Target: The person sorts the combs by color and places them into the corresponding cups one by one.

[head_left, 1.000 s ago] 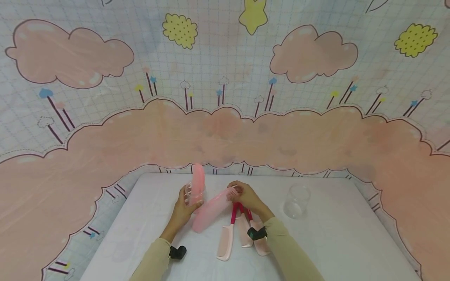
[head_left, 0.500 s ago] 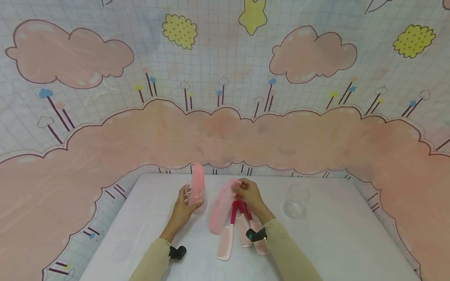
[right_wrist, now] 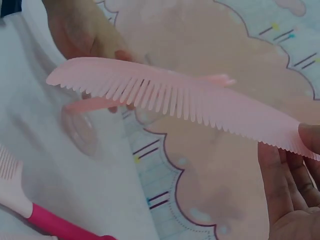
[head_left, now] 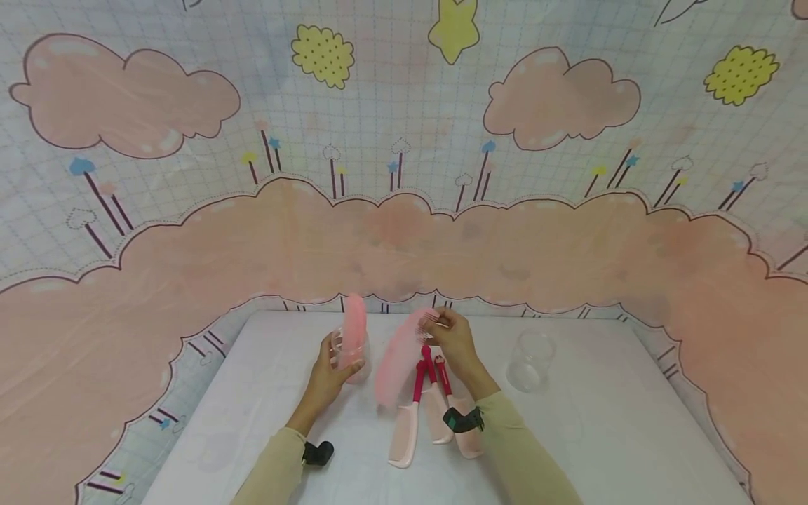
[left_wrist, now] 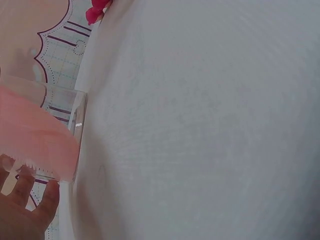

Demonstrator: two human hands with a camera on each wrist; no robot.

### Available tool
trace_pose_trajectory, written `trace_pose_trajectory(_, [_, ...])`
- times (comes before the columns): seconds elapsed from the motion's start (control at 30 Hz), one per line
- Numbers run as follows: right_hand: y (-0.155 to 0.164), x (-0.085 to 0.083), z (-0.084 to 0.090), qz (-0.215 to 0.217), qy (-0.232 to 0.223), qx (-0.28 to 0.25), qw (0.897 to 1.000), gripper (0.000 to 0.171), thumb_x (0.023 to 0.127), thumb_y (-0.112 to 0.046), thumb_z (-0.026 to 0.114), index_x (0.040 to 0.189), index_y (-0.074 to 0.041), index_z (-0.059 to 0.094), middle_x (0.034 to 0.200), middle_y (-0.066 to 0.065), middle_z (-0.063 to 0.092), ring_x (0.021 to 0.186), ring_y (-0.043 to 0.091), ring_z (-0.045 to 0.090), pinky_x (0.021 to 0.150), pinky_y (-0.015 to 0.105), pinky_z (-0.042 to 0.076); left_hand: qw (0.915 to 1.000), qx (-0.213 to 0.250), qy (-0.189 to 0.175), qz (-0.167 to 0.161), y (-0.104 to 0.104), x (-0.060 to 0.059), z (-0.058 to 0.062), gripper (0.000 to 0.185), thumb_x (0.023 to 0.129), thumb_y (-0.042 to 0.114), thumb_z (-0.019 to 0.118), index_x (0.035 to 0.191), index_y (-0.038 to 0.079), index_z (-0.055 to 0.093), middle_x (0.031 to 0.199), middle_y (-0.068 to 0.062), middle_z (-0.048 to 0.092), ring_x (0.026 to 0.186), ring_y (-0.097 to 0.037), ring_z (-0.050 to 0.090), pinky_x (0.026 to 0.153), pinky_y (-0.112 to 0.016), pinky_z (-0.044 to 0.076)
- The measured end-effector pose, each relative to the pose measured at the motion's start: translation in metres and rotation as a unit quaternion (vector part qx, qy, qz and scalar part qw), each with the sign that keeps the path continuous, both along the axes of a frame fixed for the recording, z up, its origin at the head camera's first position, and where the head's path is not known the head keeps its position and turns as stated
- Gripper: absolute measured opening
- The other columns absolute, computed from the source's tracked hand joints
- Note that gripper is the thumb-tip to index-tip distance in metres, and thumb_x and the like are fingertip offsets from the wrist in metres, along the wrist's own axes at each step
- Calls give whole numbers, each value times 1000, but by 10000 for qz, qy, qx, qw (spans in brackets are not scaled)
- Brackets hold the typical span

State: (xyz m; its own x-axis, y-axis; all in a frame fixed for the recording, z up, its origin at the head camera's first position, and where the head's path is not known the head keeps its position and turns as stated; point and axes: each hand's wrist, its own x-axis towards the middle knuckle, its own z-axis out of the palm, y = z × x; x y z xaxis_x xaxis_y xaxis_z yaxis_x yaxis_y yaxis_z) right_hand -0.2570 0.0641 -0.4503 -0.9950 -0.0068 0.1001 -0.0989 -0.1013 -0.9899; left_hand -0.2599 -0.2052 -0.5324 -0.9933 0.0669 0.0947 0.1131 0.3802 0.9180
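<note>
Tight in the middle, roomy on the outer sides.
Between the left hand (head_left: 325, 376) and the right hand (head_left: 453, 344), the pink comb (head_left: 398, 365) pinched by the right slants across, leaving a slim gap beside the clear jar (left_wrist: 65, 101) in the left hand's grip, where a second comb (head_left: 355, 326) juts up. Nearer the person than the right hand, three red-handled combs (head_left: 404, 436) obstruct low passage. Bare tabletop (head_left: 265, 379) stretches left of the left hand, and rightward from the right hand until another jar (head_left: 532, 366).
</note>
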Motion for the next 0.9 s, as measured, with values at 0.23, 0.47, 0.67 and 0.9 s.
trace_pose_trajectory(0.23, [2, 2, 21, -47, 413, -106, 9991, 22, 92, -7, 67, 107, 6, 58, 87, -1, 67, 76, 12, 71, 73, 32, 62, 10000, -18, -31, 15, 0, 0, -1, 89, 85, 29, 77, 152, 14, 20, 151, -19, 39, 136, -40, 41, 110, -58, 39])
trace_pose_trajectory(0.47, [2, 7, 45, -229, 827, -307, 9958, 16, 91, -2, 66, 102, 5, 57, 85, -4, 65, 77, 9, 68, 70, 31, 62, 9999, -75, -149, 29, 1, 0, -1, 89, 86, 30, 76, 153, 15, 19, 152, -19, 37, 138, -41, 39, 111, -58, 37])
trace_pose_trajectory(0.67, [2, 12, 60, -386, 1247, -154, 9913, 19, 92, -2, 65, 105, 9, 57, 88, -4, 65, 80, 8, 69, 71, 30, 61, 9998, -100, -144, 30, 1, 1, 0, 90, 86, 30, 76, 153, 14, 18, 152, -19, 37, 139, -41, 38, 113, -58, 36])
trace_pose_trajectory(0.9, [-2, 14, 76, -671, 1411, -280, 9873, 17, 91, -1, 65, 105, 8, 57, 88, -2, 65, 79, 9, 67, 69, 28, 61, 9998, -68, -201, -5, 0, 2, 1, 90, 86, 33, 75, 153, 17, 17, 153, -17, 36, 139, -41, 39, 110, -59, 39])
